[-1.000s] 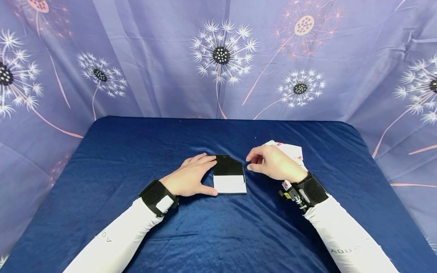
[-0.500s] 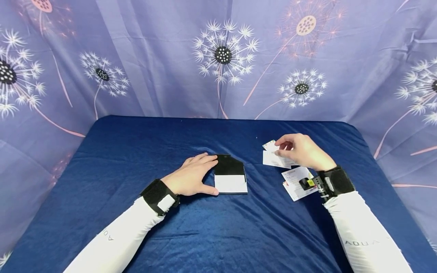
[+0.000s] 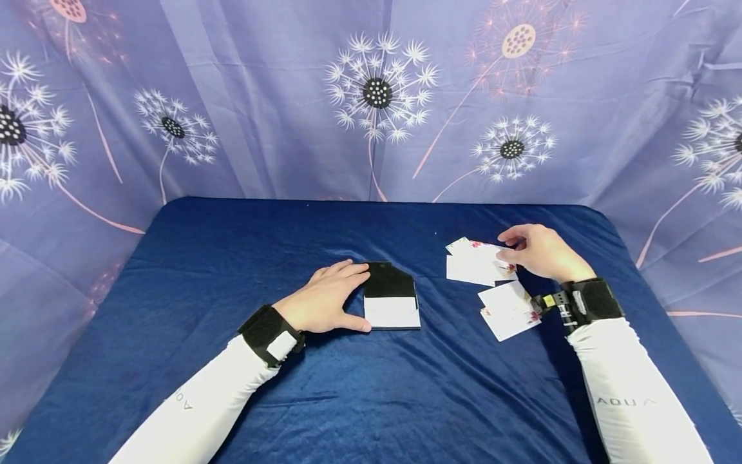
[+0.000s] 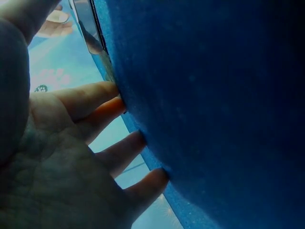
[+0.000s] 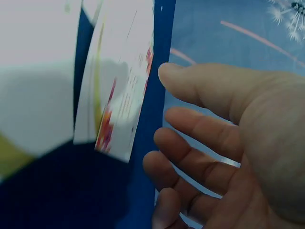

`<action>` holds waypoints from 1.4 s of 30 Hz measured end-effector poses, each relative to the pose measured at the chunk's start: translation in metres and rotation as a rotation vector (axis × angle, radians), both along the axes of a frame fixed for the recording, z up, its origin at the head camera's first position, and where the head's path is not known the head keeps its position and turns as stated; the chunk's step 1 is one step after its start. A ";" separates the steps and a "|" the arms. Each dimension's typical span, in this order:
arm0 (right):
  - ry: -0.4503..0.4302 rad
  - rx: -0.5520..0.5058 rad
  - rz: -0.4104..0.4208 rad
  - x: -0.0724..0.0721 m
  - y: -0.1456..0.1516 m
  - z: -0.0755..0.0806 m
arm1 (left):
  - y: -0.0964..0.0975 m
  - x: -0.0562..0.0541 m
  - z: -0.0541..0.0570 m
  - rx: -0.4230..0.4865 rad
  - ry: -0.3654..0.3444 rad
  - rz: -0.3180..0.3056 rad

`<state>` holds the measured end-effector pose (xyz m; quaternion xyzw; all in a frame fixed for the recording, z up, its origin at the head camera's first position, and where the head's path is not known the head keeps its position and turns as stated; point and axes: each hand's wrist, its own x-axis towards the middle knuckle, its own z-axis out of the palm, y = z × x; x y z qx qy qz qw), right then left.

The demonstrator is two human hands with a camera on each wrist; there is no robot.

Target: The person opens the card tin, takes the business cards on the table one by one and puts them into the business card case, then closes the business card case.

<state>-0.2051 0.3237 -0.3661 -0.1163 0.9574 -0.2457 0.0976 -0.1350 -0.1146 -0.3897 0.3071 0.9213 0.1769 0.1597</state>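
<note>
Several white rectangular cards with red floral printing (image 3: pixel 472 265) lie overlapping on the far part of the table's right side. More overlapping white cards with small red prints (image 3: pixel 504 309) lie just beside them, nearer the person and turned at an angle. The right hand (image 3: pixel 545 251) is at the right end of the farther cards, its thumb and fingers loosely curved with a gap between them, holding nothing; in the right wrist view, the thumb tip is just beside the edge of a card, apart from it.

To the left of both groups, well apart from them, lies a flat black case with a cut-cornered flap (image 3: pixel 390 283) and a white panel (image 3: pixel 391 313) on its near half. The left hand (image 3: pixel 327 296) is spread wide, its thumb and forefinger at the case's left edge and its other fingertips on the cloth.

Both wrists wear black straps (image 3: pixel 594 303) over white sleeves (image 3: pixel 637 386). Everything rests on a shiny dark blue cloth (image 3: pixel 348 399), and behind it hangs a lavender curtain printed with dandelions (image 3: pixel 278 96).
</note>
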 end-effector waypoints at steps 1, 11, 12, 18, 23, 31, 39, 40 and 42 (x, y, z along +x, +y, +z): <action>-0.006 0.008 0.001 -0.001 0.003 -0.001 | 0.000 0.000 0.000 -0.001 0.000 0.000; -0.038 0.051 0.014 -0.003 0.016 -0.010 | 0.000 0.000 0.000 -0.005 0.001 -0.003; -0.037 0.053 0.012 -0.003 0.016 -0.009 | 0.000 0.000 0.000 -0.004 0.002 -0.004; -0.043 0.057 0.009 -0.003 0.017 -0.009 | 0.000 -0.003 0.000 -0.009 0.014 -0.015; -0.039 0.042 0.012 -0.003 0.019 -0.011 | 0.000 -0.003 0.000 -0.012 0.004 -0.015; -0.008 0.008 -0.008 -0.003 0.020 -0.017 | -0.001 -0.001 -0.001 -0.011 0.004 -0.006; 0.061 -0.027 -0.019 -0.001 0.019 -0.016 | 0.000 -0.001 -0.001 -0.015 0.004 0.000; 0.069 -0.030 -0.024 0.000 0.019 -0.016 | 0.000 -0.001 -0.001 -0.014 0.003 0.000; 0.079 -0.043 -0.030 0.000 0.019 -0.016 | 0.000 0.000 0.000 -0.014 0.003 0.000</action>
